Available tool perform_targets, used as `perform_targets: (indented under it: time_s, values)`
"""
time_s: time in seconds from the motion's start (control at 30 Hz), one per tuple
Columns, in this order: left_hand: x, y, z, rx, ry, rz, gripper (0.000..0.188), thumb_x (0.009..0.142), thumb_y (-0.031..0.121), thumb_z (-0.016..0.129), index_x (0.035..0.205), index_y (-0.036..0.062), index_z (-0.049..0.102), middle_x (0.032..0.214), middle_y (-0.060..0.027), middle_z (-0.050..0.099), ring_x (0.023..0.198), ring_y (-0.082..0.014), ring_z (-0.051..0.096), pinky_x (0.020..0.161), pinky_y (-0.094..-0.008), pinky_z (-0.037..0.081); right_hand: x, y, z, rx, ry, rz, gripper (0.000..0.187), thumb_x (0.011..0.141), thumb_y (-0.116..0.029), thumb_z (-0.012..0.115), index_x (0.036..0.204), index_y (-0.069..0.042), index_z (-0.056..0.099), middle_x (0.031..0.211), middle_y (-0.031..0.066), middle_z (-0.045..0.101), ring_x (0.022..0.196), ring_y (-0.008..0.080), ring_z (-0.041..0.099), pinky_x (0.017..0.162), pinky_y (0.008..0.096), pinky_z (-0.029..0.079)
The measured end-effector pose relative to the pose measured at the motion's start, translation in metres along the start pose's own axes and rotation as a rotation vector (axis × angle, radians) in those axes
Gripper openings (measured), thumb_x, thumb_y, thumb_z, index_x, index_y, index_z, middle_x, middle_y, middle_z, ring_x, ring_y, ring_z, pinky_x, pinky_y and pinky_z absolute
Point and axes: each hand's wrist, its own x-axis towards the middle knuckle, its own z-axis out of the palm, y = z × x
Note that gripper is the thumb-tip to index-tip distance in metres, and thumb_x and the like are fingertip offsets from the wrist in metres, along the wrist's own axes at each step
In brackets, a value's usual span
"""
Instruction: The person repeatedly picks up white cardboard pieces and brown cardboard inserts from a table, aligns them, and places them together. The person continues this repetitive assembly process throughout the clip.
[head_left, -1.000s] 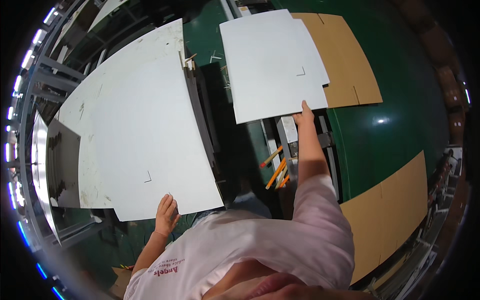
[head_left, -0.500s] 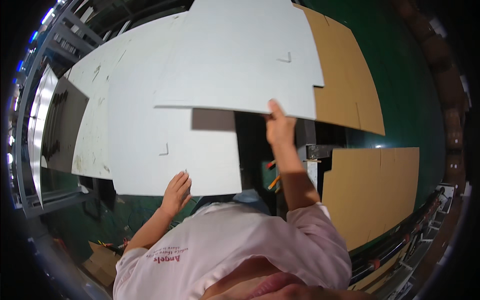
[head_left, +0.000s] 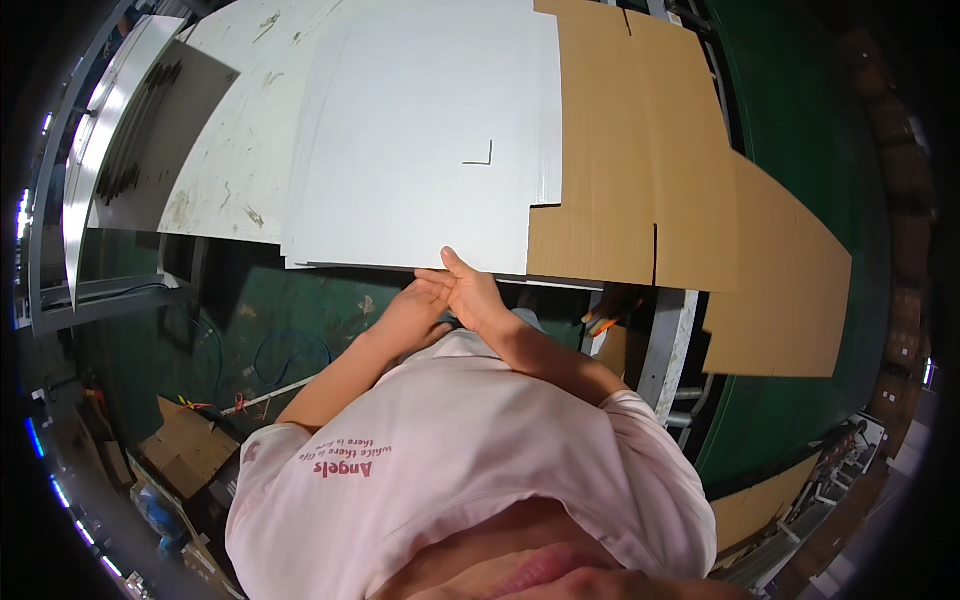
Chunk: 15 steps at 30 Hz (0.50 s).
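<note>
A large white sheet [head_left: 420,150] with a small L-shaped mark lies on the table before me. Brown cardboard [head_left: 610,160] with slots extends from its right side; whether the two are joined I cannot tell. My right hand [head_left: 478,298] is at the sheet's near edge, thumb raised over the top and fingers stretched leftward along the edge. Close against it, my left hand [head_left: 408,312] reaches to the same edge, its fingers extended and partly hidden behind the right hand. The edge of another white layer shows underneath at the near left corner.
A stained white tabletop [head_left: 235,150] runs to the left, beside a tilted metal panel [head_left: 165,130]. Another brown cardboard piece [head_left: 790,280] lies lower at the right. A metal beam [head_left: 668,345] stands near my right elbow. An open carton [head_left: 185,445] sits on the green floor.
The white sheet has come down toward me and now lies over the lower white sheet. My right hand has moved left and nearer, and my left hand has moved up beside it. My view has shifted.
</note>
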Motion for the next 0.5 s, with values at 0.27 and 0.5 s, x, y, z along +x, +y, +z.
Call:
perform_targets:
  time_s: [0.27,0.5]
  values:
    - [0.053,0.024,-0.023,0.124,0.112,0.155,0.034,0.080,0.022,0.069,0.110,0.0102,0.064,0.122,-0.0120,0.058,0.117,-0.0307,0.053,0.097,-0.0420,0.044,0.026,0.024,-0.053,-0.792,-0.353,0.007,0.026,0.088,-0.024,0.060,0.111,-0.011,0.059,0.100,0.0061,0.063,0.095,0.0210,0.062,0.083,0.0350,0.051]
    - [0.077,0.031,0.011,0.409,-0.021,0.097,0.047,0.072,0.024,0.076,0.114,0.0133,0.058,0.133,-0.0106,0.049,0.126,-0.0307,0.045,0.104,-0.0454,0.039,-0.090,-0.177,-0.098,-1.279,-0.196,-0.099,0.030,0.087,-0.022,0.066,0.110,-0.004,0.065,0.107,0.0069,0.066,0.095,0.0151,0.060,0.084,0.0315,0.050]
